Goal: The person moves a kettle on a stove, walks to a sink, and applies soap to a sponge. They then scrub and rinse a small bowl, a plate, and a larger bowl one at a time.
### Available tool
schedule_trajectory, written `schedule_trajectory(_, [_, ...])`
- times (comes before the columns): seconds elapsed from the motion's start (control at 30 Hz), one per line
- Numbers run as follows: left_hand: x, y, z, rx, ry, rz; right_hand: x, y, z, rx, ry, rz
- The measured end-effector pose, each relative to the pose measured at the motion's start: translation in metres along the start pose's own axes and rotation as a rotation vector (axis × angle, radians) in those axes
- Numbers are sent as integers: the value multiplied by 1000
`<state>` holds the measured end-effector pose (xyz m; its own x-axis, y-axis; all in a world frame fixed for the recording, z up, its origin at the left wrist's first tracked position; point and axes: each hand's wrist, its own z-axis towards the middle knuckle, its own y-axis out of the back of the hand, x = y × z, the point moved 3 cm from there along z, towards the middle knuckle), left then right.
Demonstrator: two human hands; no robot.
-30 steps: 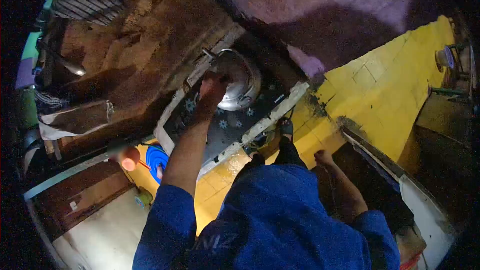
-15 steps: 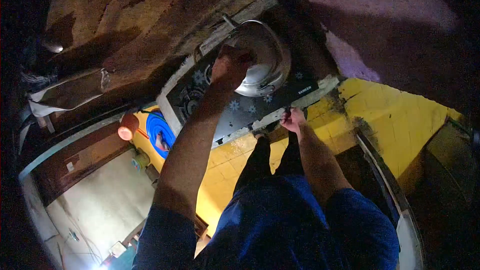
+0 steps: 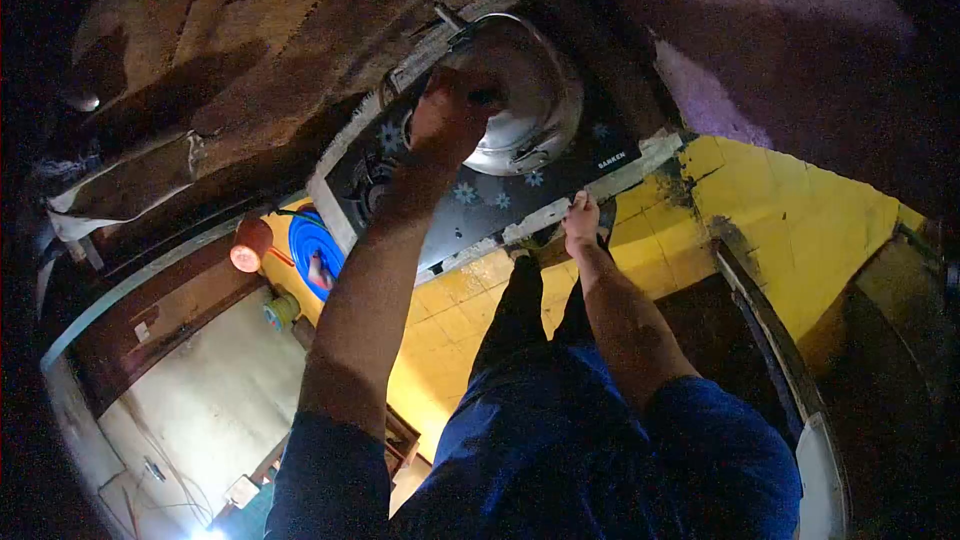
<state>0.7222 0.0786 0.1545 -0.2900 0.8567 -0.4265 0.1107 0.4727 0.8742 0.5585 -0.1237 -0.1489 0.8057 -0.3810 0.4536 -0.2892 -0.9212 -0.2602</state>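
Head cam: pot lid [image 3: 532, 85] is under L hand [image 3: 452, 112], fingers curled, hold can't be confirmed; R hand [image 3: 581, 220] fingers unclear. Lid prob. light, slick; best gripped beneath L fingers.

Illumination dim, uneven; one light [image 3: 208, 534] flares at lower left. Glare marks the pot [image 3: 530, 95] toward the front edge of the hob [image 3: 455, 225]. Shadow crosses the wall [image 3: 760, 40]. Margins bend and blacken (fisheye lens, evidently); dark areas grainy.
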Motion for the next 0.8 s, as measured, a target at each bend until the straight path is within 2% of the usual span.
schedule_trajectory(0.03, [0,-1,0,-39,-20,94,1,0,0,-2,1,3])
schedule_trajectory(0.1, [1,-3,3,-79,-45,189,1,8,12,-151,396,-873])
schedule_trajectory(0.13, [3,-3,4,-73,-50,194,-11,9,18,-162,509,-730])
schedule_trajectory(0.17, [-1,-1,5,-66,-55,202,-13,10,20,-165,508,-725])
schedule_trajectory(0.27, [-9,5,-3,-89,20,63,-16,14,24,-163,367,-755])
schedule_trajectory(0.33, [12,-7,7,-59,-7,115,13,2,-1,-212,666,-953])
schedule_trajectory(0.4, [8,-4,7,-36,-37,166,14,4,2,-180,693,-958])
schedule_trajectory(0.47, [-1,0,4,-37,20,166,12,13,11,-44,515,-816])
schedule_trajectory(0.5, [-5,2,3,-53,19,163,11,20,20,48,368,-637])
schedule_trajectory(0.53, [-8,3,2,-32,32,98,8,26,29,151,150,-279])
schedule_trajectory(0.6, [1,0,-2,-2,31,71,3,41,59,221,-344,708])
schedule_trajectory(0.63, [3,1,-7,-28,28,65,7,47,74,231,-409,883])
schedule_trajectory(0.67, [-4,2,-17,-100,-99,74,51,38,53,291,-214,530])
schedule_trajectory(0.7, [-10,1,-31,-172,-221,85,106,23,14,281,201,-296])
schedule_trajectory(0.73, [-11,-1,-48,-211,-212,4,151,4,-20,200,430,-645])
schedule_trajectory(0.77, [-11,-6,-71,-249,-201,-78,187,-18,-51,180,543,-759])
schedule_trajectory(0.8, [-5,-15,-99,-284,-113,-84,204,-32,-57,265,538,-688])
